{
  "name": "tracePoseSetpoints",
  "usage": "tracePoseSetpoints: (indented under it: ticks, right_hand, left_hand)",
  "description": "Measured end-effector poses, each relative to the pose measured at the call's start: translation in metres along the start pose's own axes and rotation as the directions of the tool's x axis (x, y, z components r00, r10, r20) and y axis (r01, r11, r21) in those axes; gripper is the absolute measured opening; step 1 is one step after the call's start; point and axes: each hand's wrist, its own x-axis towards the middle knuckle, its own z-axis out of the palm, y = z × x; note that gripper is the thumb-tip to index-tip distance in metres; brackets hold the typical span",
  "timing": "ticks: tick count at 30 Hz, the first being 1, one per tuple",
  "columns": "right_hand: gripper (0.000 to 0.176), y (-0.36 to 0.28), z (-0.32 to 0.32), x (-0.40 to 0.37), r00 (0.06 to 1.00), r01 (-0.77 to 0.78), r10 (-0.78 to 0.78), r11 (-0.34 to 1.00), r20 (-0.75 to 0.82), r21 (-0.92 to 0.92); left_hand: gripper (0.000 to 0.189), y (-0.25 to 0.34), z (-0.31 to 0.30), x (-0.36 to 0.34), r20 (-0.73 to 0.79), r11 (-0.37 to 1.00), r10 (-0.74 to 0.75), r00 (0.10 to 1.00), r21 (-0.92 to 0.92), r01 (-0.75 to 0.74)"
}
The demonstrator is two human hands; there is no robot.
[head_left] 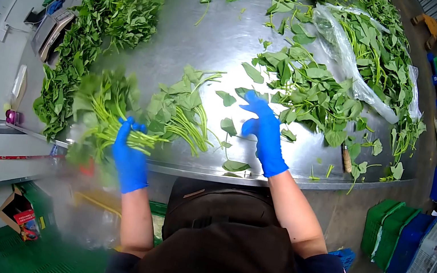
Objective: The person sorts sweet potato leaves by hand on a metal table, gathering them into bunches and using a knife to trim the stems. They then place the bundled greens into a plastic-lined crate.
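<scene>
Now, at the frame's left, our left hand [130, 156] grips a leafy bunch [108, 116]; mid-frame, our right hand [263, 132] is spread near leaves [316, 102].

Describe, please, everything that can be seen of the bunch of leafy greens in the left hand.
The bunch of leafy greens has many slender, pale green stems and broader, darker leaves, partly blurred. It lies roughly sideways in the picture, leaves left, stem ends right. The blue-gloved left hand grips its stems, near the front edge of the metal table. Whether it touches the table is unclear.
</scene>
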Motion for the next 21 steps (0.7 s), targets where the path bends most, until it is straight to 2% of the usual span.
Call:
tracePoseSetpoints:
  ticks: [1, 2, 3, 5, 6, 9, 11, 14, 15, 17, 18, 20, 21]
  right_hand:
    - [0.031, 0.022, -0.002, 0.002, 0.997, 0.039, -0.022, 0.972, 0.077, -0.230]
    - [0.029, 0.031, 0.006, -0.002, 0.990, 0.066, -0.001, 0.887, 0.140, -0.457]
    - [0.028, 0.041, 0.013, -0.006, 0.979, 0.121, 0.019, 0.750, 0.204, -0.650]
    - [0.026, 0.058, 0.029, -0.014, 0.962, 0.147, 0.071, 0.679, 0.263, -0.720]
    - [0.026, 0.066, 0.034, -0.017, 0.961, 0.194, 0.033, 0.630, 0.276, -0.752]
    - [0.028, 0.086, 0.048, -0.018, 0.945, 0.298, -0.027, 0.479, 0.326, -0.826]
    - [0.029, 0.095, 0.053, -0.013, 0.938, 0.325, -0.020, 0.390, 0.345, -0.862]
    - [0.027, 0.094, 0.055, -0.002, 0.905, 0.360, 0.058, 0.426, 0.422, -0.830]
    - [0.026, 0.090, 0.055, -0.001, 0.914, 0.255, 0.135, 0.542, 0.383, -0.800]
    - [0.023, 0.060, 0.056, 0.002, 0.898, 0.025, 0.291, 0.716, 0.330, -0.698]
    - [0.021, 0.045, 0.057, 0.001, 0.890, -0.101, 0.329, 0.817, 0.316, -0.567]
    - [0.018, 0.019, 0.057, 0.000, 0.862, -0.336, 0.401, 0.910, 0.311, -0.241]
    - [0.017, 0.014, 0.055, 0.001, 0.880, -0.315, 0.369, 0.925, 0.299, -0.214]
  left_hand:
    - [0.017, -0.004, -0.020, 0.017, -0.005, 0.999, -0.009, 1.000, -0.042, 0.009]
    - [0.014, -0.013, -0.057, 0.044, 0.102, 0.993, -0.114, 0.988, -0.025, 0.117]
    - [0.016, -0.023, -0.078, 0.054, 0.109, 0.985, -0.145, 0.983, -0.083, 0.154]
    - [0.021, -0.032, -0.090, 0.061, 0.136, 0.950, -0.212, 0.968, -0.202, 0.237]
    - [0.023, -0.034, -0.088, 0.057, 0.028, 0.957, -0.216, 0.976, -0.193, 0.217]
    - [0.025, -0.017, -0.068, 0.037, 0.158, 0.954, -0.250, 0.955, -0.129, 0.271]
    - [0.024, -0.019, -0.080, 0.049, 0.130, 0.964, -0.207, 0.970, -0.145, 0.225]
    - [0.023, -0.012, -0.085, 0.051, 0.166, 0.970, -0.169, 0.972, -0.145, 0.193]
    - [0.023, -0.008, -0.084, 0.049, 0.189, 0.972, -0.158, 0.969, -0.144, 0.187]
    - [0.023, 0.006, -0.049, 0.026, 0.001, 0.994, -0.112, 0.994, -0.021, 0.112]
    - [0.023, 0.012, -0.034, 0.015, -0.092, 0.996, -0.078, 0.993, 0.045, 0.082]
    - [0.023, 0.017, -0.022, 0.006, -0.020, 0.997, -0.062, 0.998, 0.051, 0.063]
    - [0.023, 0.017, -0.017, 0.003, 0.020, 0.997, -0.053, 0.998, 0.052, 0.052]
